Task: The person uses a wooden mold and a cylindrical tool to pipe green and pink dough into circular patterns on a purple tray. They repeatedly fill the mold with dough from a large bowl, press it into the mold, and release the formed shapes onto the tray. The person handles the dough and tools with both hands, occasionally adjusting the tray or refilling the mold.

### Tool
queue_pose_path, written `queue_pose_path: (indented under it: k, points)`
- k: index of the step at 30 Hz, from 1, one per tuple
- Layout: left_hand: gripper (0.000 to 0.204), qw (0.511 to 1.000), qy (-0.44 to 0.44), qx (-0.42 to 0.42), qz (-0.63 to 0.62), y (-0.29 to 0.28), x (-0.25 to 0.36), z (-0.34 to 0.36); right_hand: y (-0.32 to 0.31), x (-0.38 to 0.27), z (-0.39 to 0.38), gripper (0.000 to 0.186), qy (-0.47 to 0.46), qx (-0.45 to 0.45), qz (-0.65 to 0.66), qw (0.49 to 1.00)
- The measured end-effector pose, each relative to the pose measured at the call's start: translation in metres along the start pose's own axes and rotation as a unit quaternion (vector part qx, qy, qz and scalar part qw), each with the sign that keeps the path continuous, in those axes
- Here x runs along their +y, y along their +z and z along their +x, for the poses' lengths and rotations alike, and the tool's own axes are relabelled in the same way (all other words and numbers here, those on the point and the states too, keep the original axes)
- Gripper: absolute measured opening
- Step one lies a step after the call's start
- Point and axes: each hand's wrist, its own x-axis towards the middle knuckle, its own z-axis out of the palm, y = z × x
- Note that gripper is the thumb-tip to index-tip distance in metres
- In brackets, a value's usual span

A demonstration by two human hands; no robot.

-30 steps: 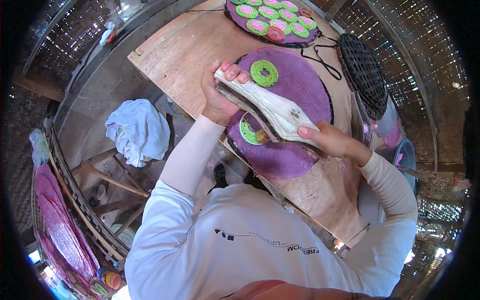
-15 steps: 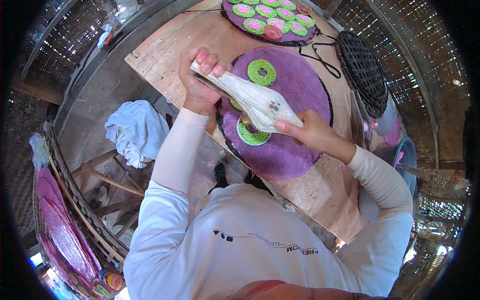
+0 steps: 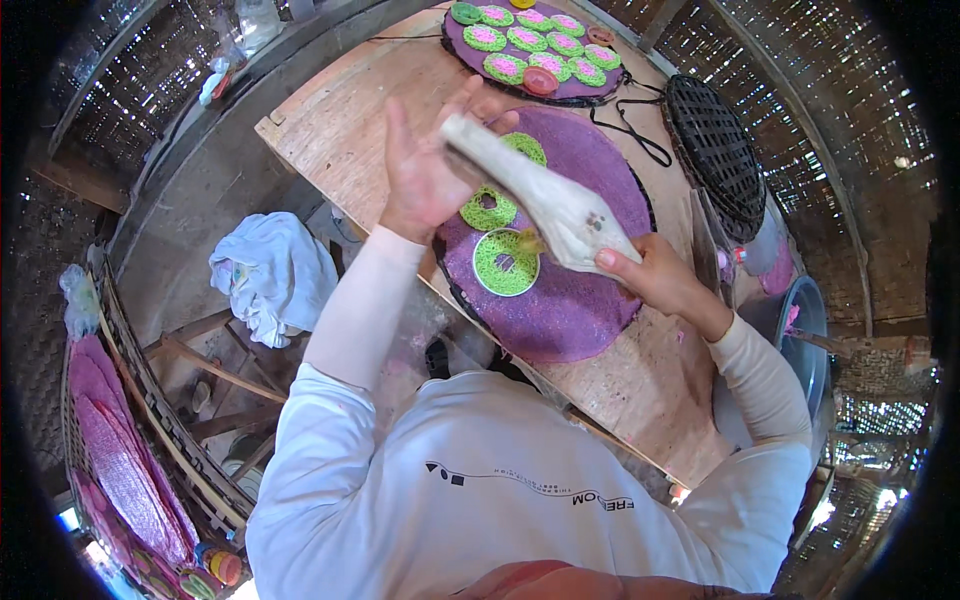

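A white cloth piping bag (image 3: 560, 205) slants over the purple round mat (image 3: 570, 325). My right hand (image 3: 655, 275) grips its lower right end, thumb on top. At its narrow upper left end, my left hand (image 3: 430, 170) is open, fingers spread, with the bag passing in front of the palm. A blurred yellowish tip (image 3: 530, 241) shows beside the bag's wide part. Just under that tip lies a lacy green ring (image 3: 492, 268) inside a thin white hoop (image 3: 476, 266). Two more green rings rest on the mat, one (image 3: 480, 212) by my left wrist and another (image 3: 530, 148) partly behind the bag.
Pink-and-green rounds (image 3: 527, 39) cover a second purple mat at the table's far end. A dark woven basket tray (image 3: 715, 150) and a grey tub (image 3: 800, 310) stand on the right. Left of the wooden table (image 3: 340, 130) hangs a pale blue cloth (image 3: 275, 270).
My left hand has let go of the bag's narrow end and spread its fingers. The bag and my right hand have shifted slightly right and down, uncovering more of the green rings.
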Motion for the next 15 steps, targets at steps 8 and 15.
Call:
queue_pose_path:
  k: [8, 15]
  points:
    - [0.059, 0.721, 0.151, -0.145, 0.660, 0.035, -0.015, -0.028, 0.020, -0.025, -0.004, 0.052, -0.021, -0.113, 0.433, 0.894]
    - [0.036, 0.818, 0.136, 0.154, 0.537, 0.025, 0.020, -0.069, 0.098, 0.010, 0.034, 0.083, -0.294, 0.172, -0.184, 0.922]
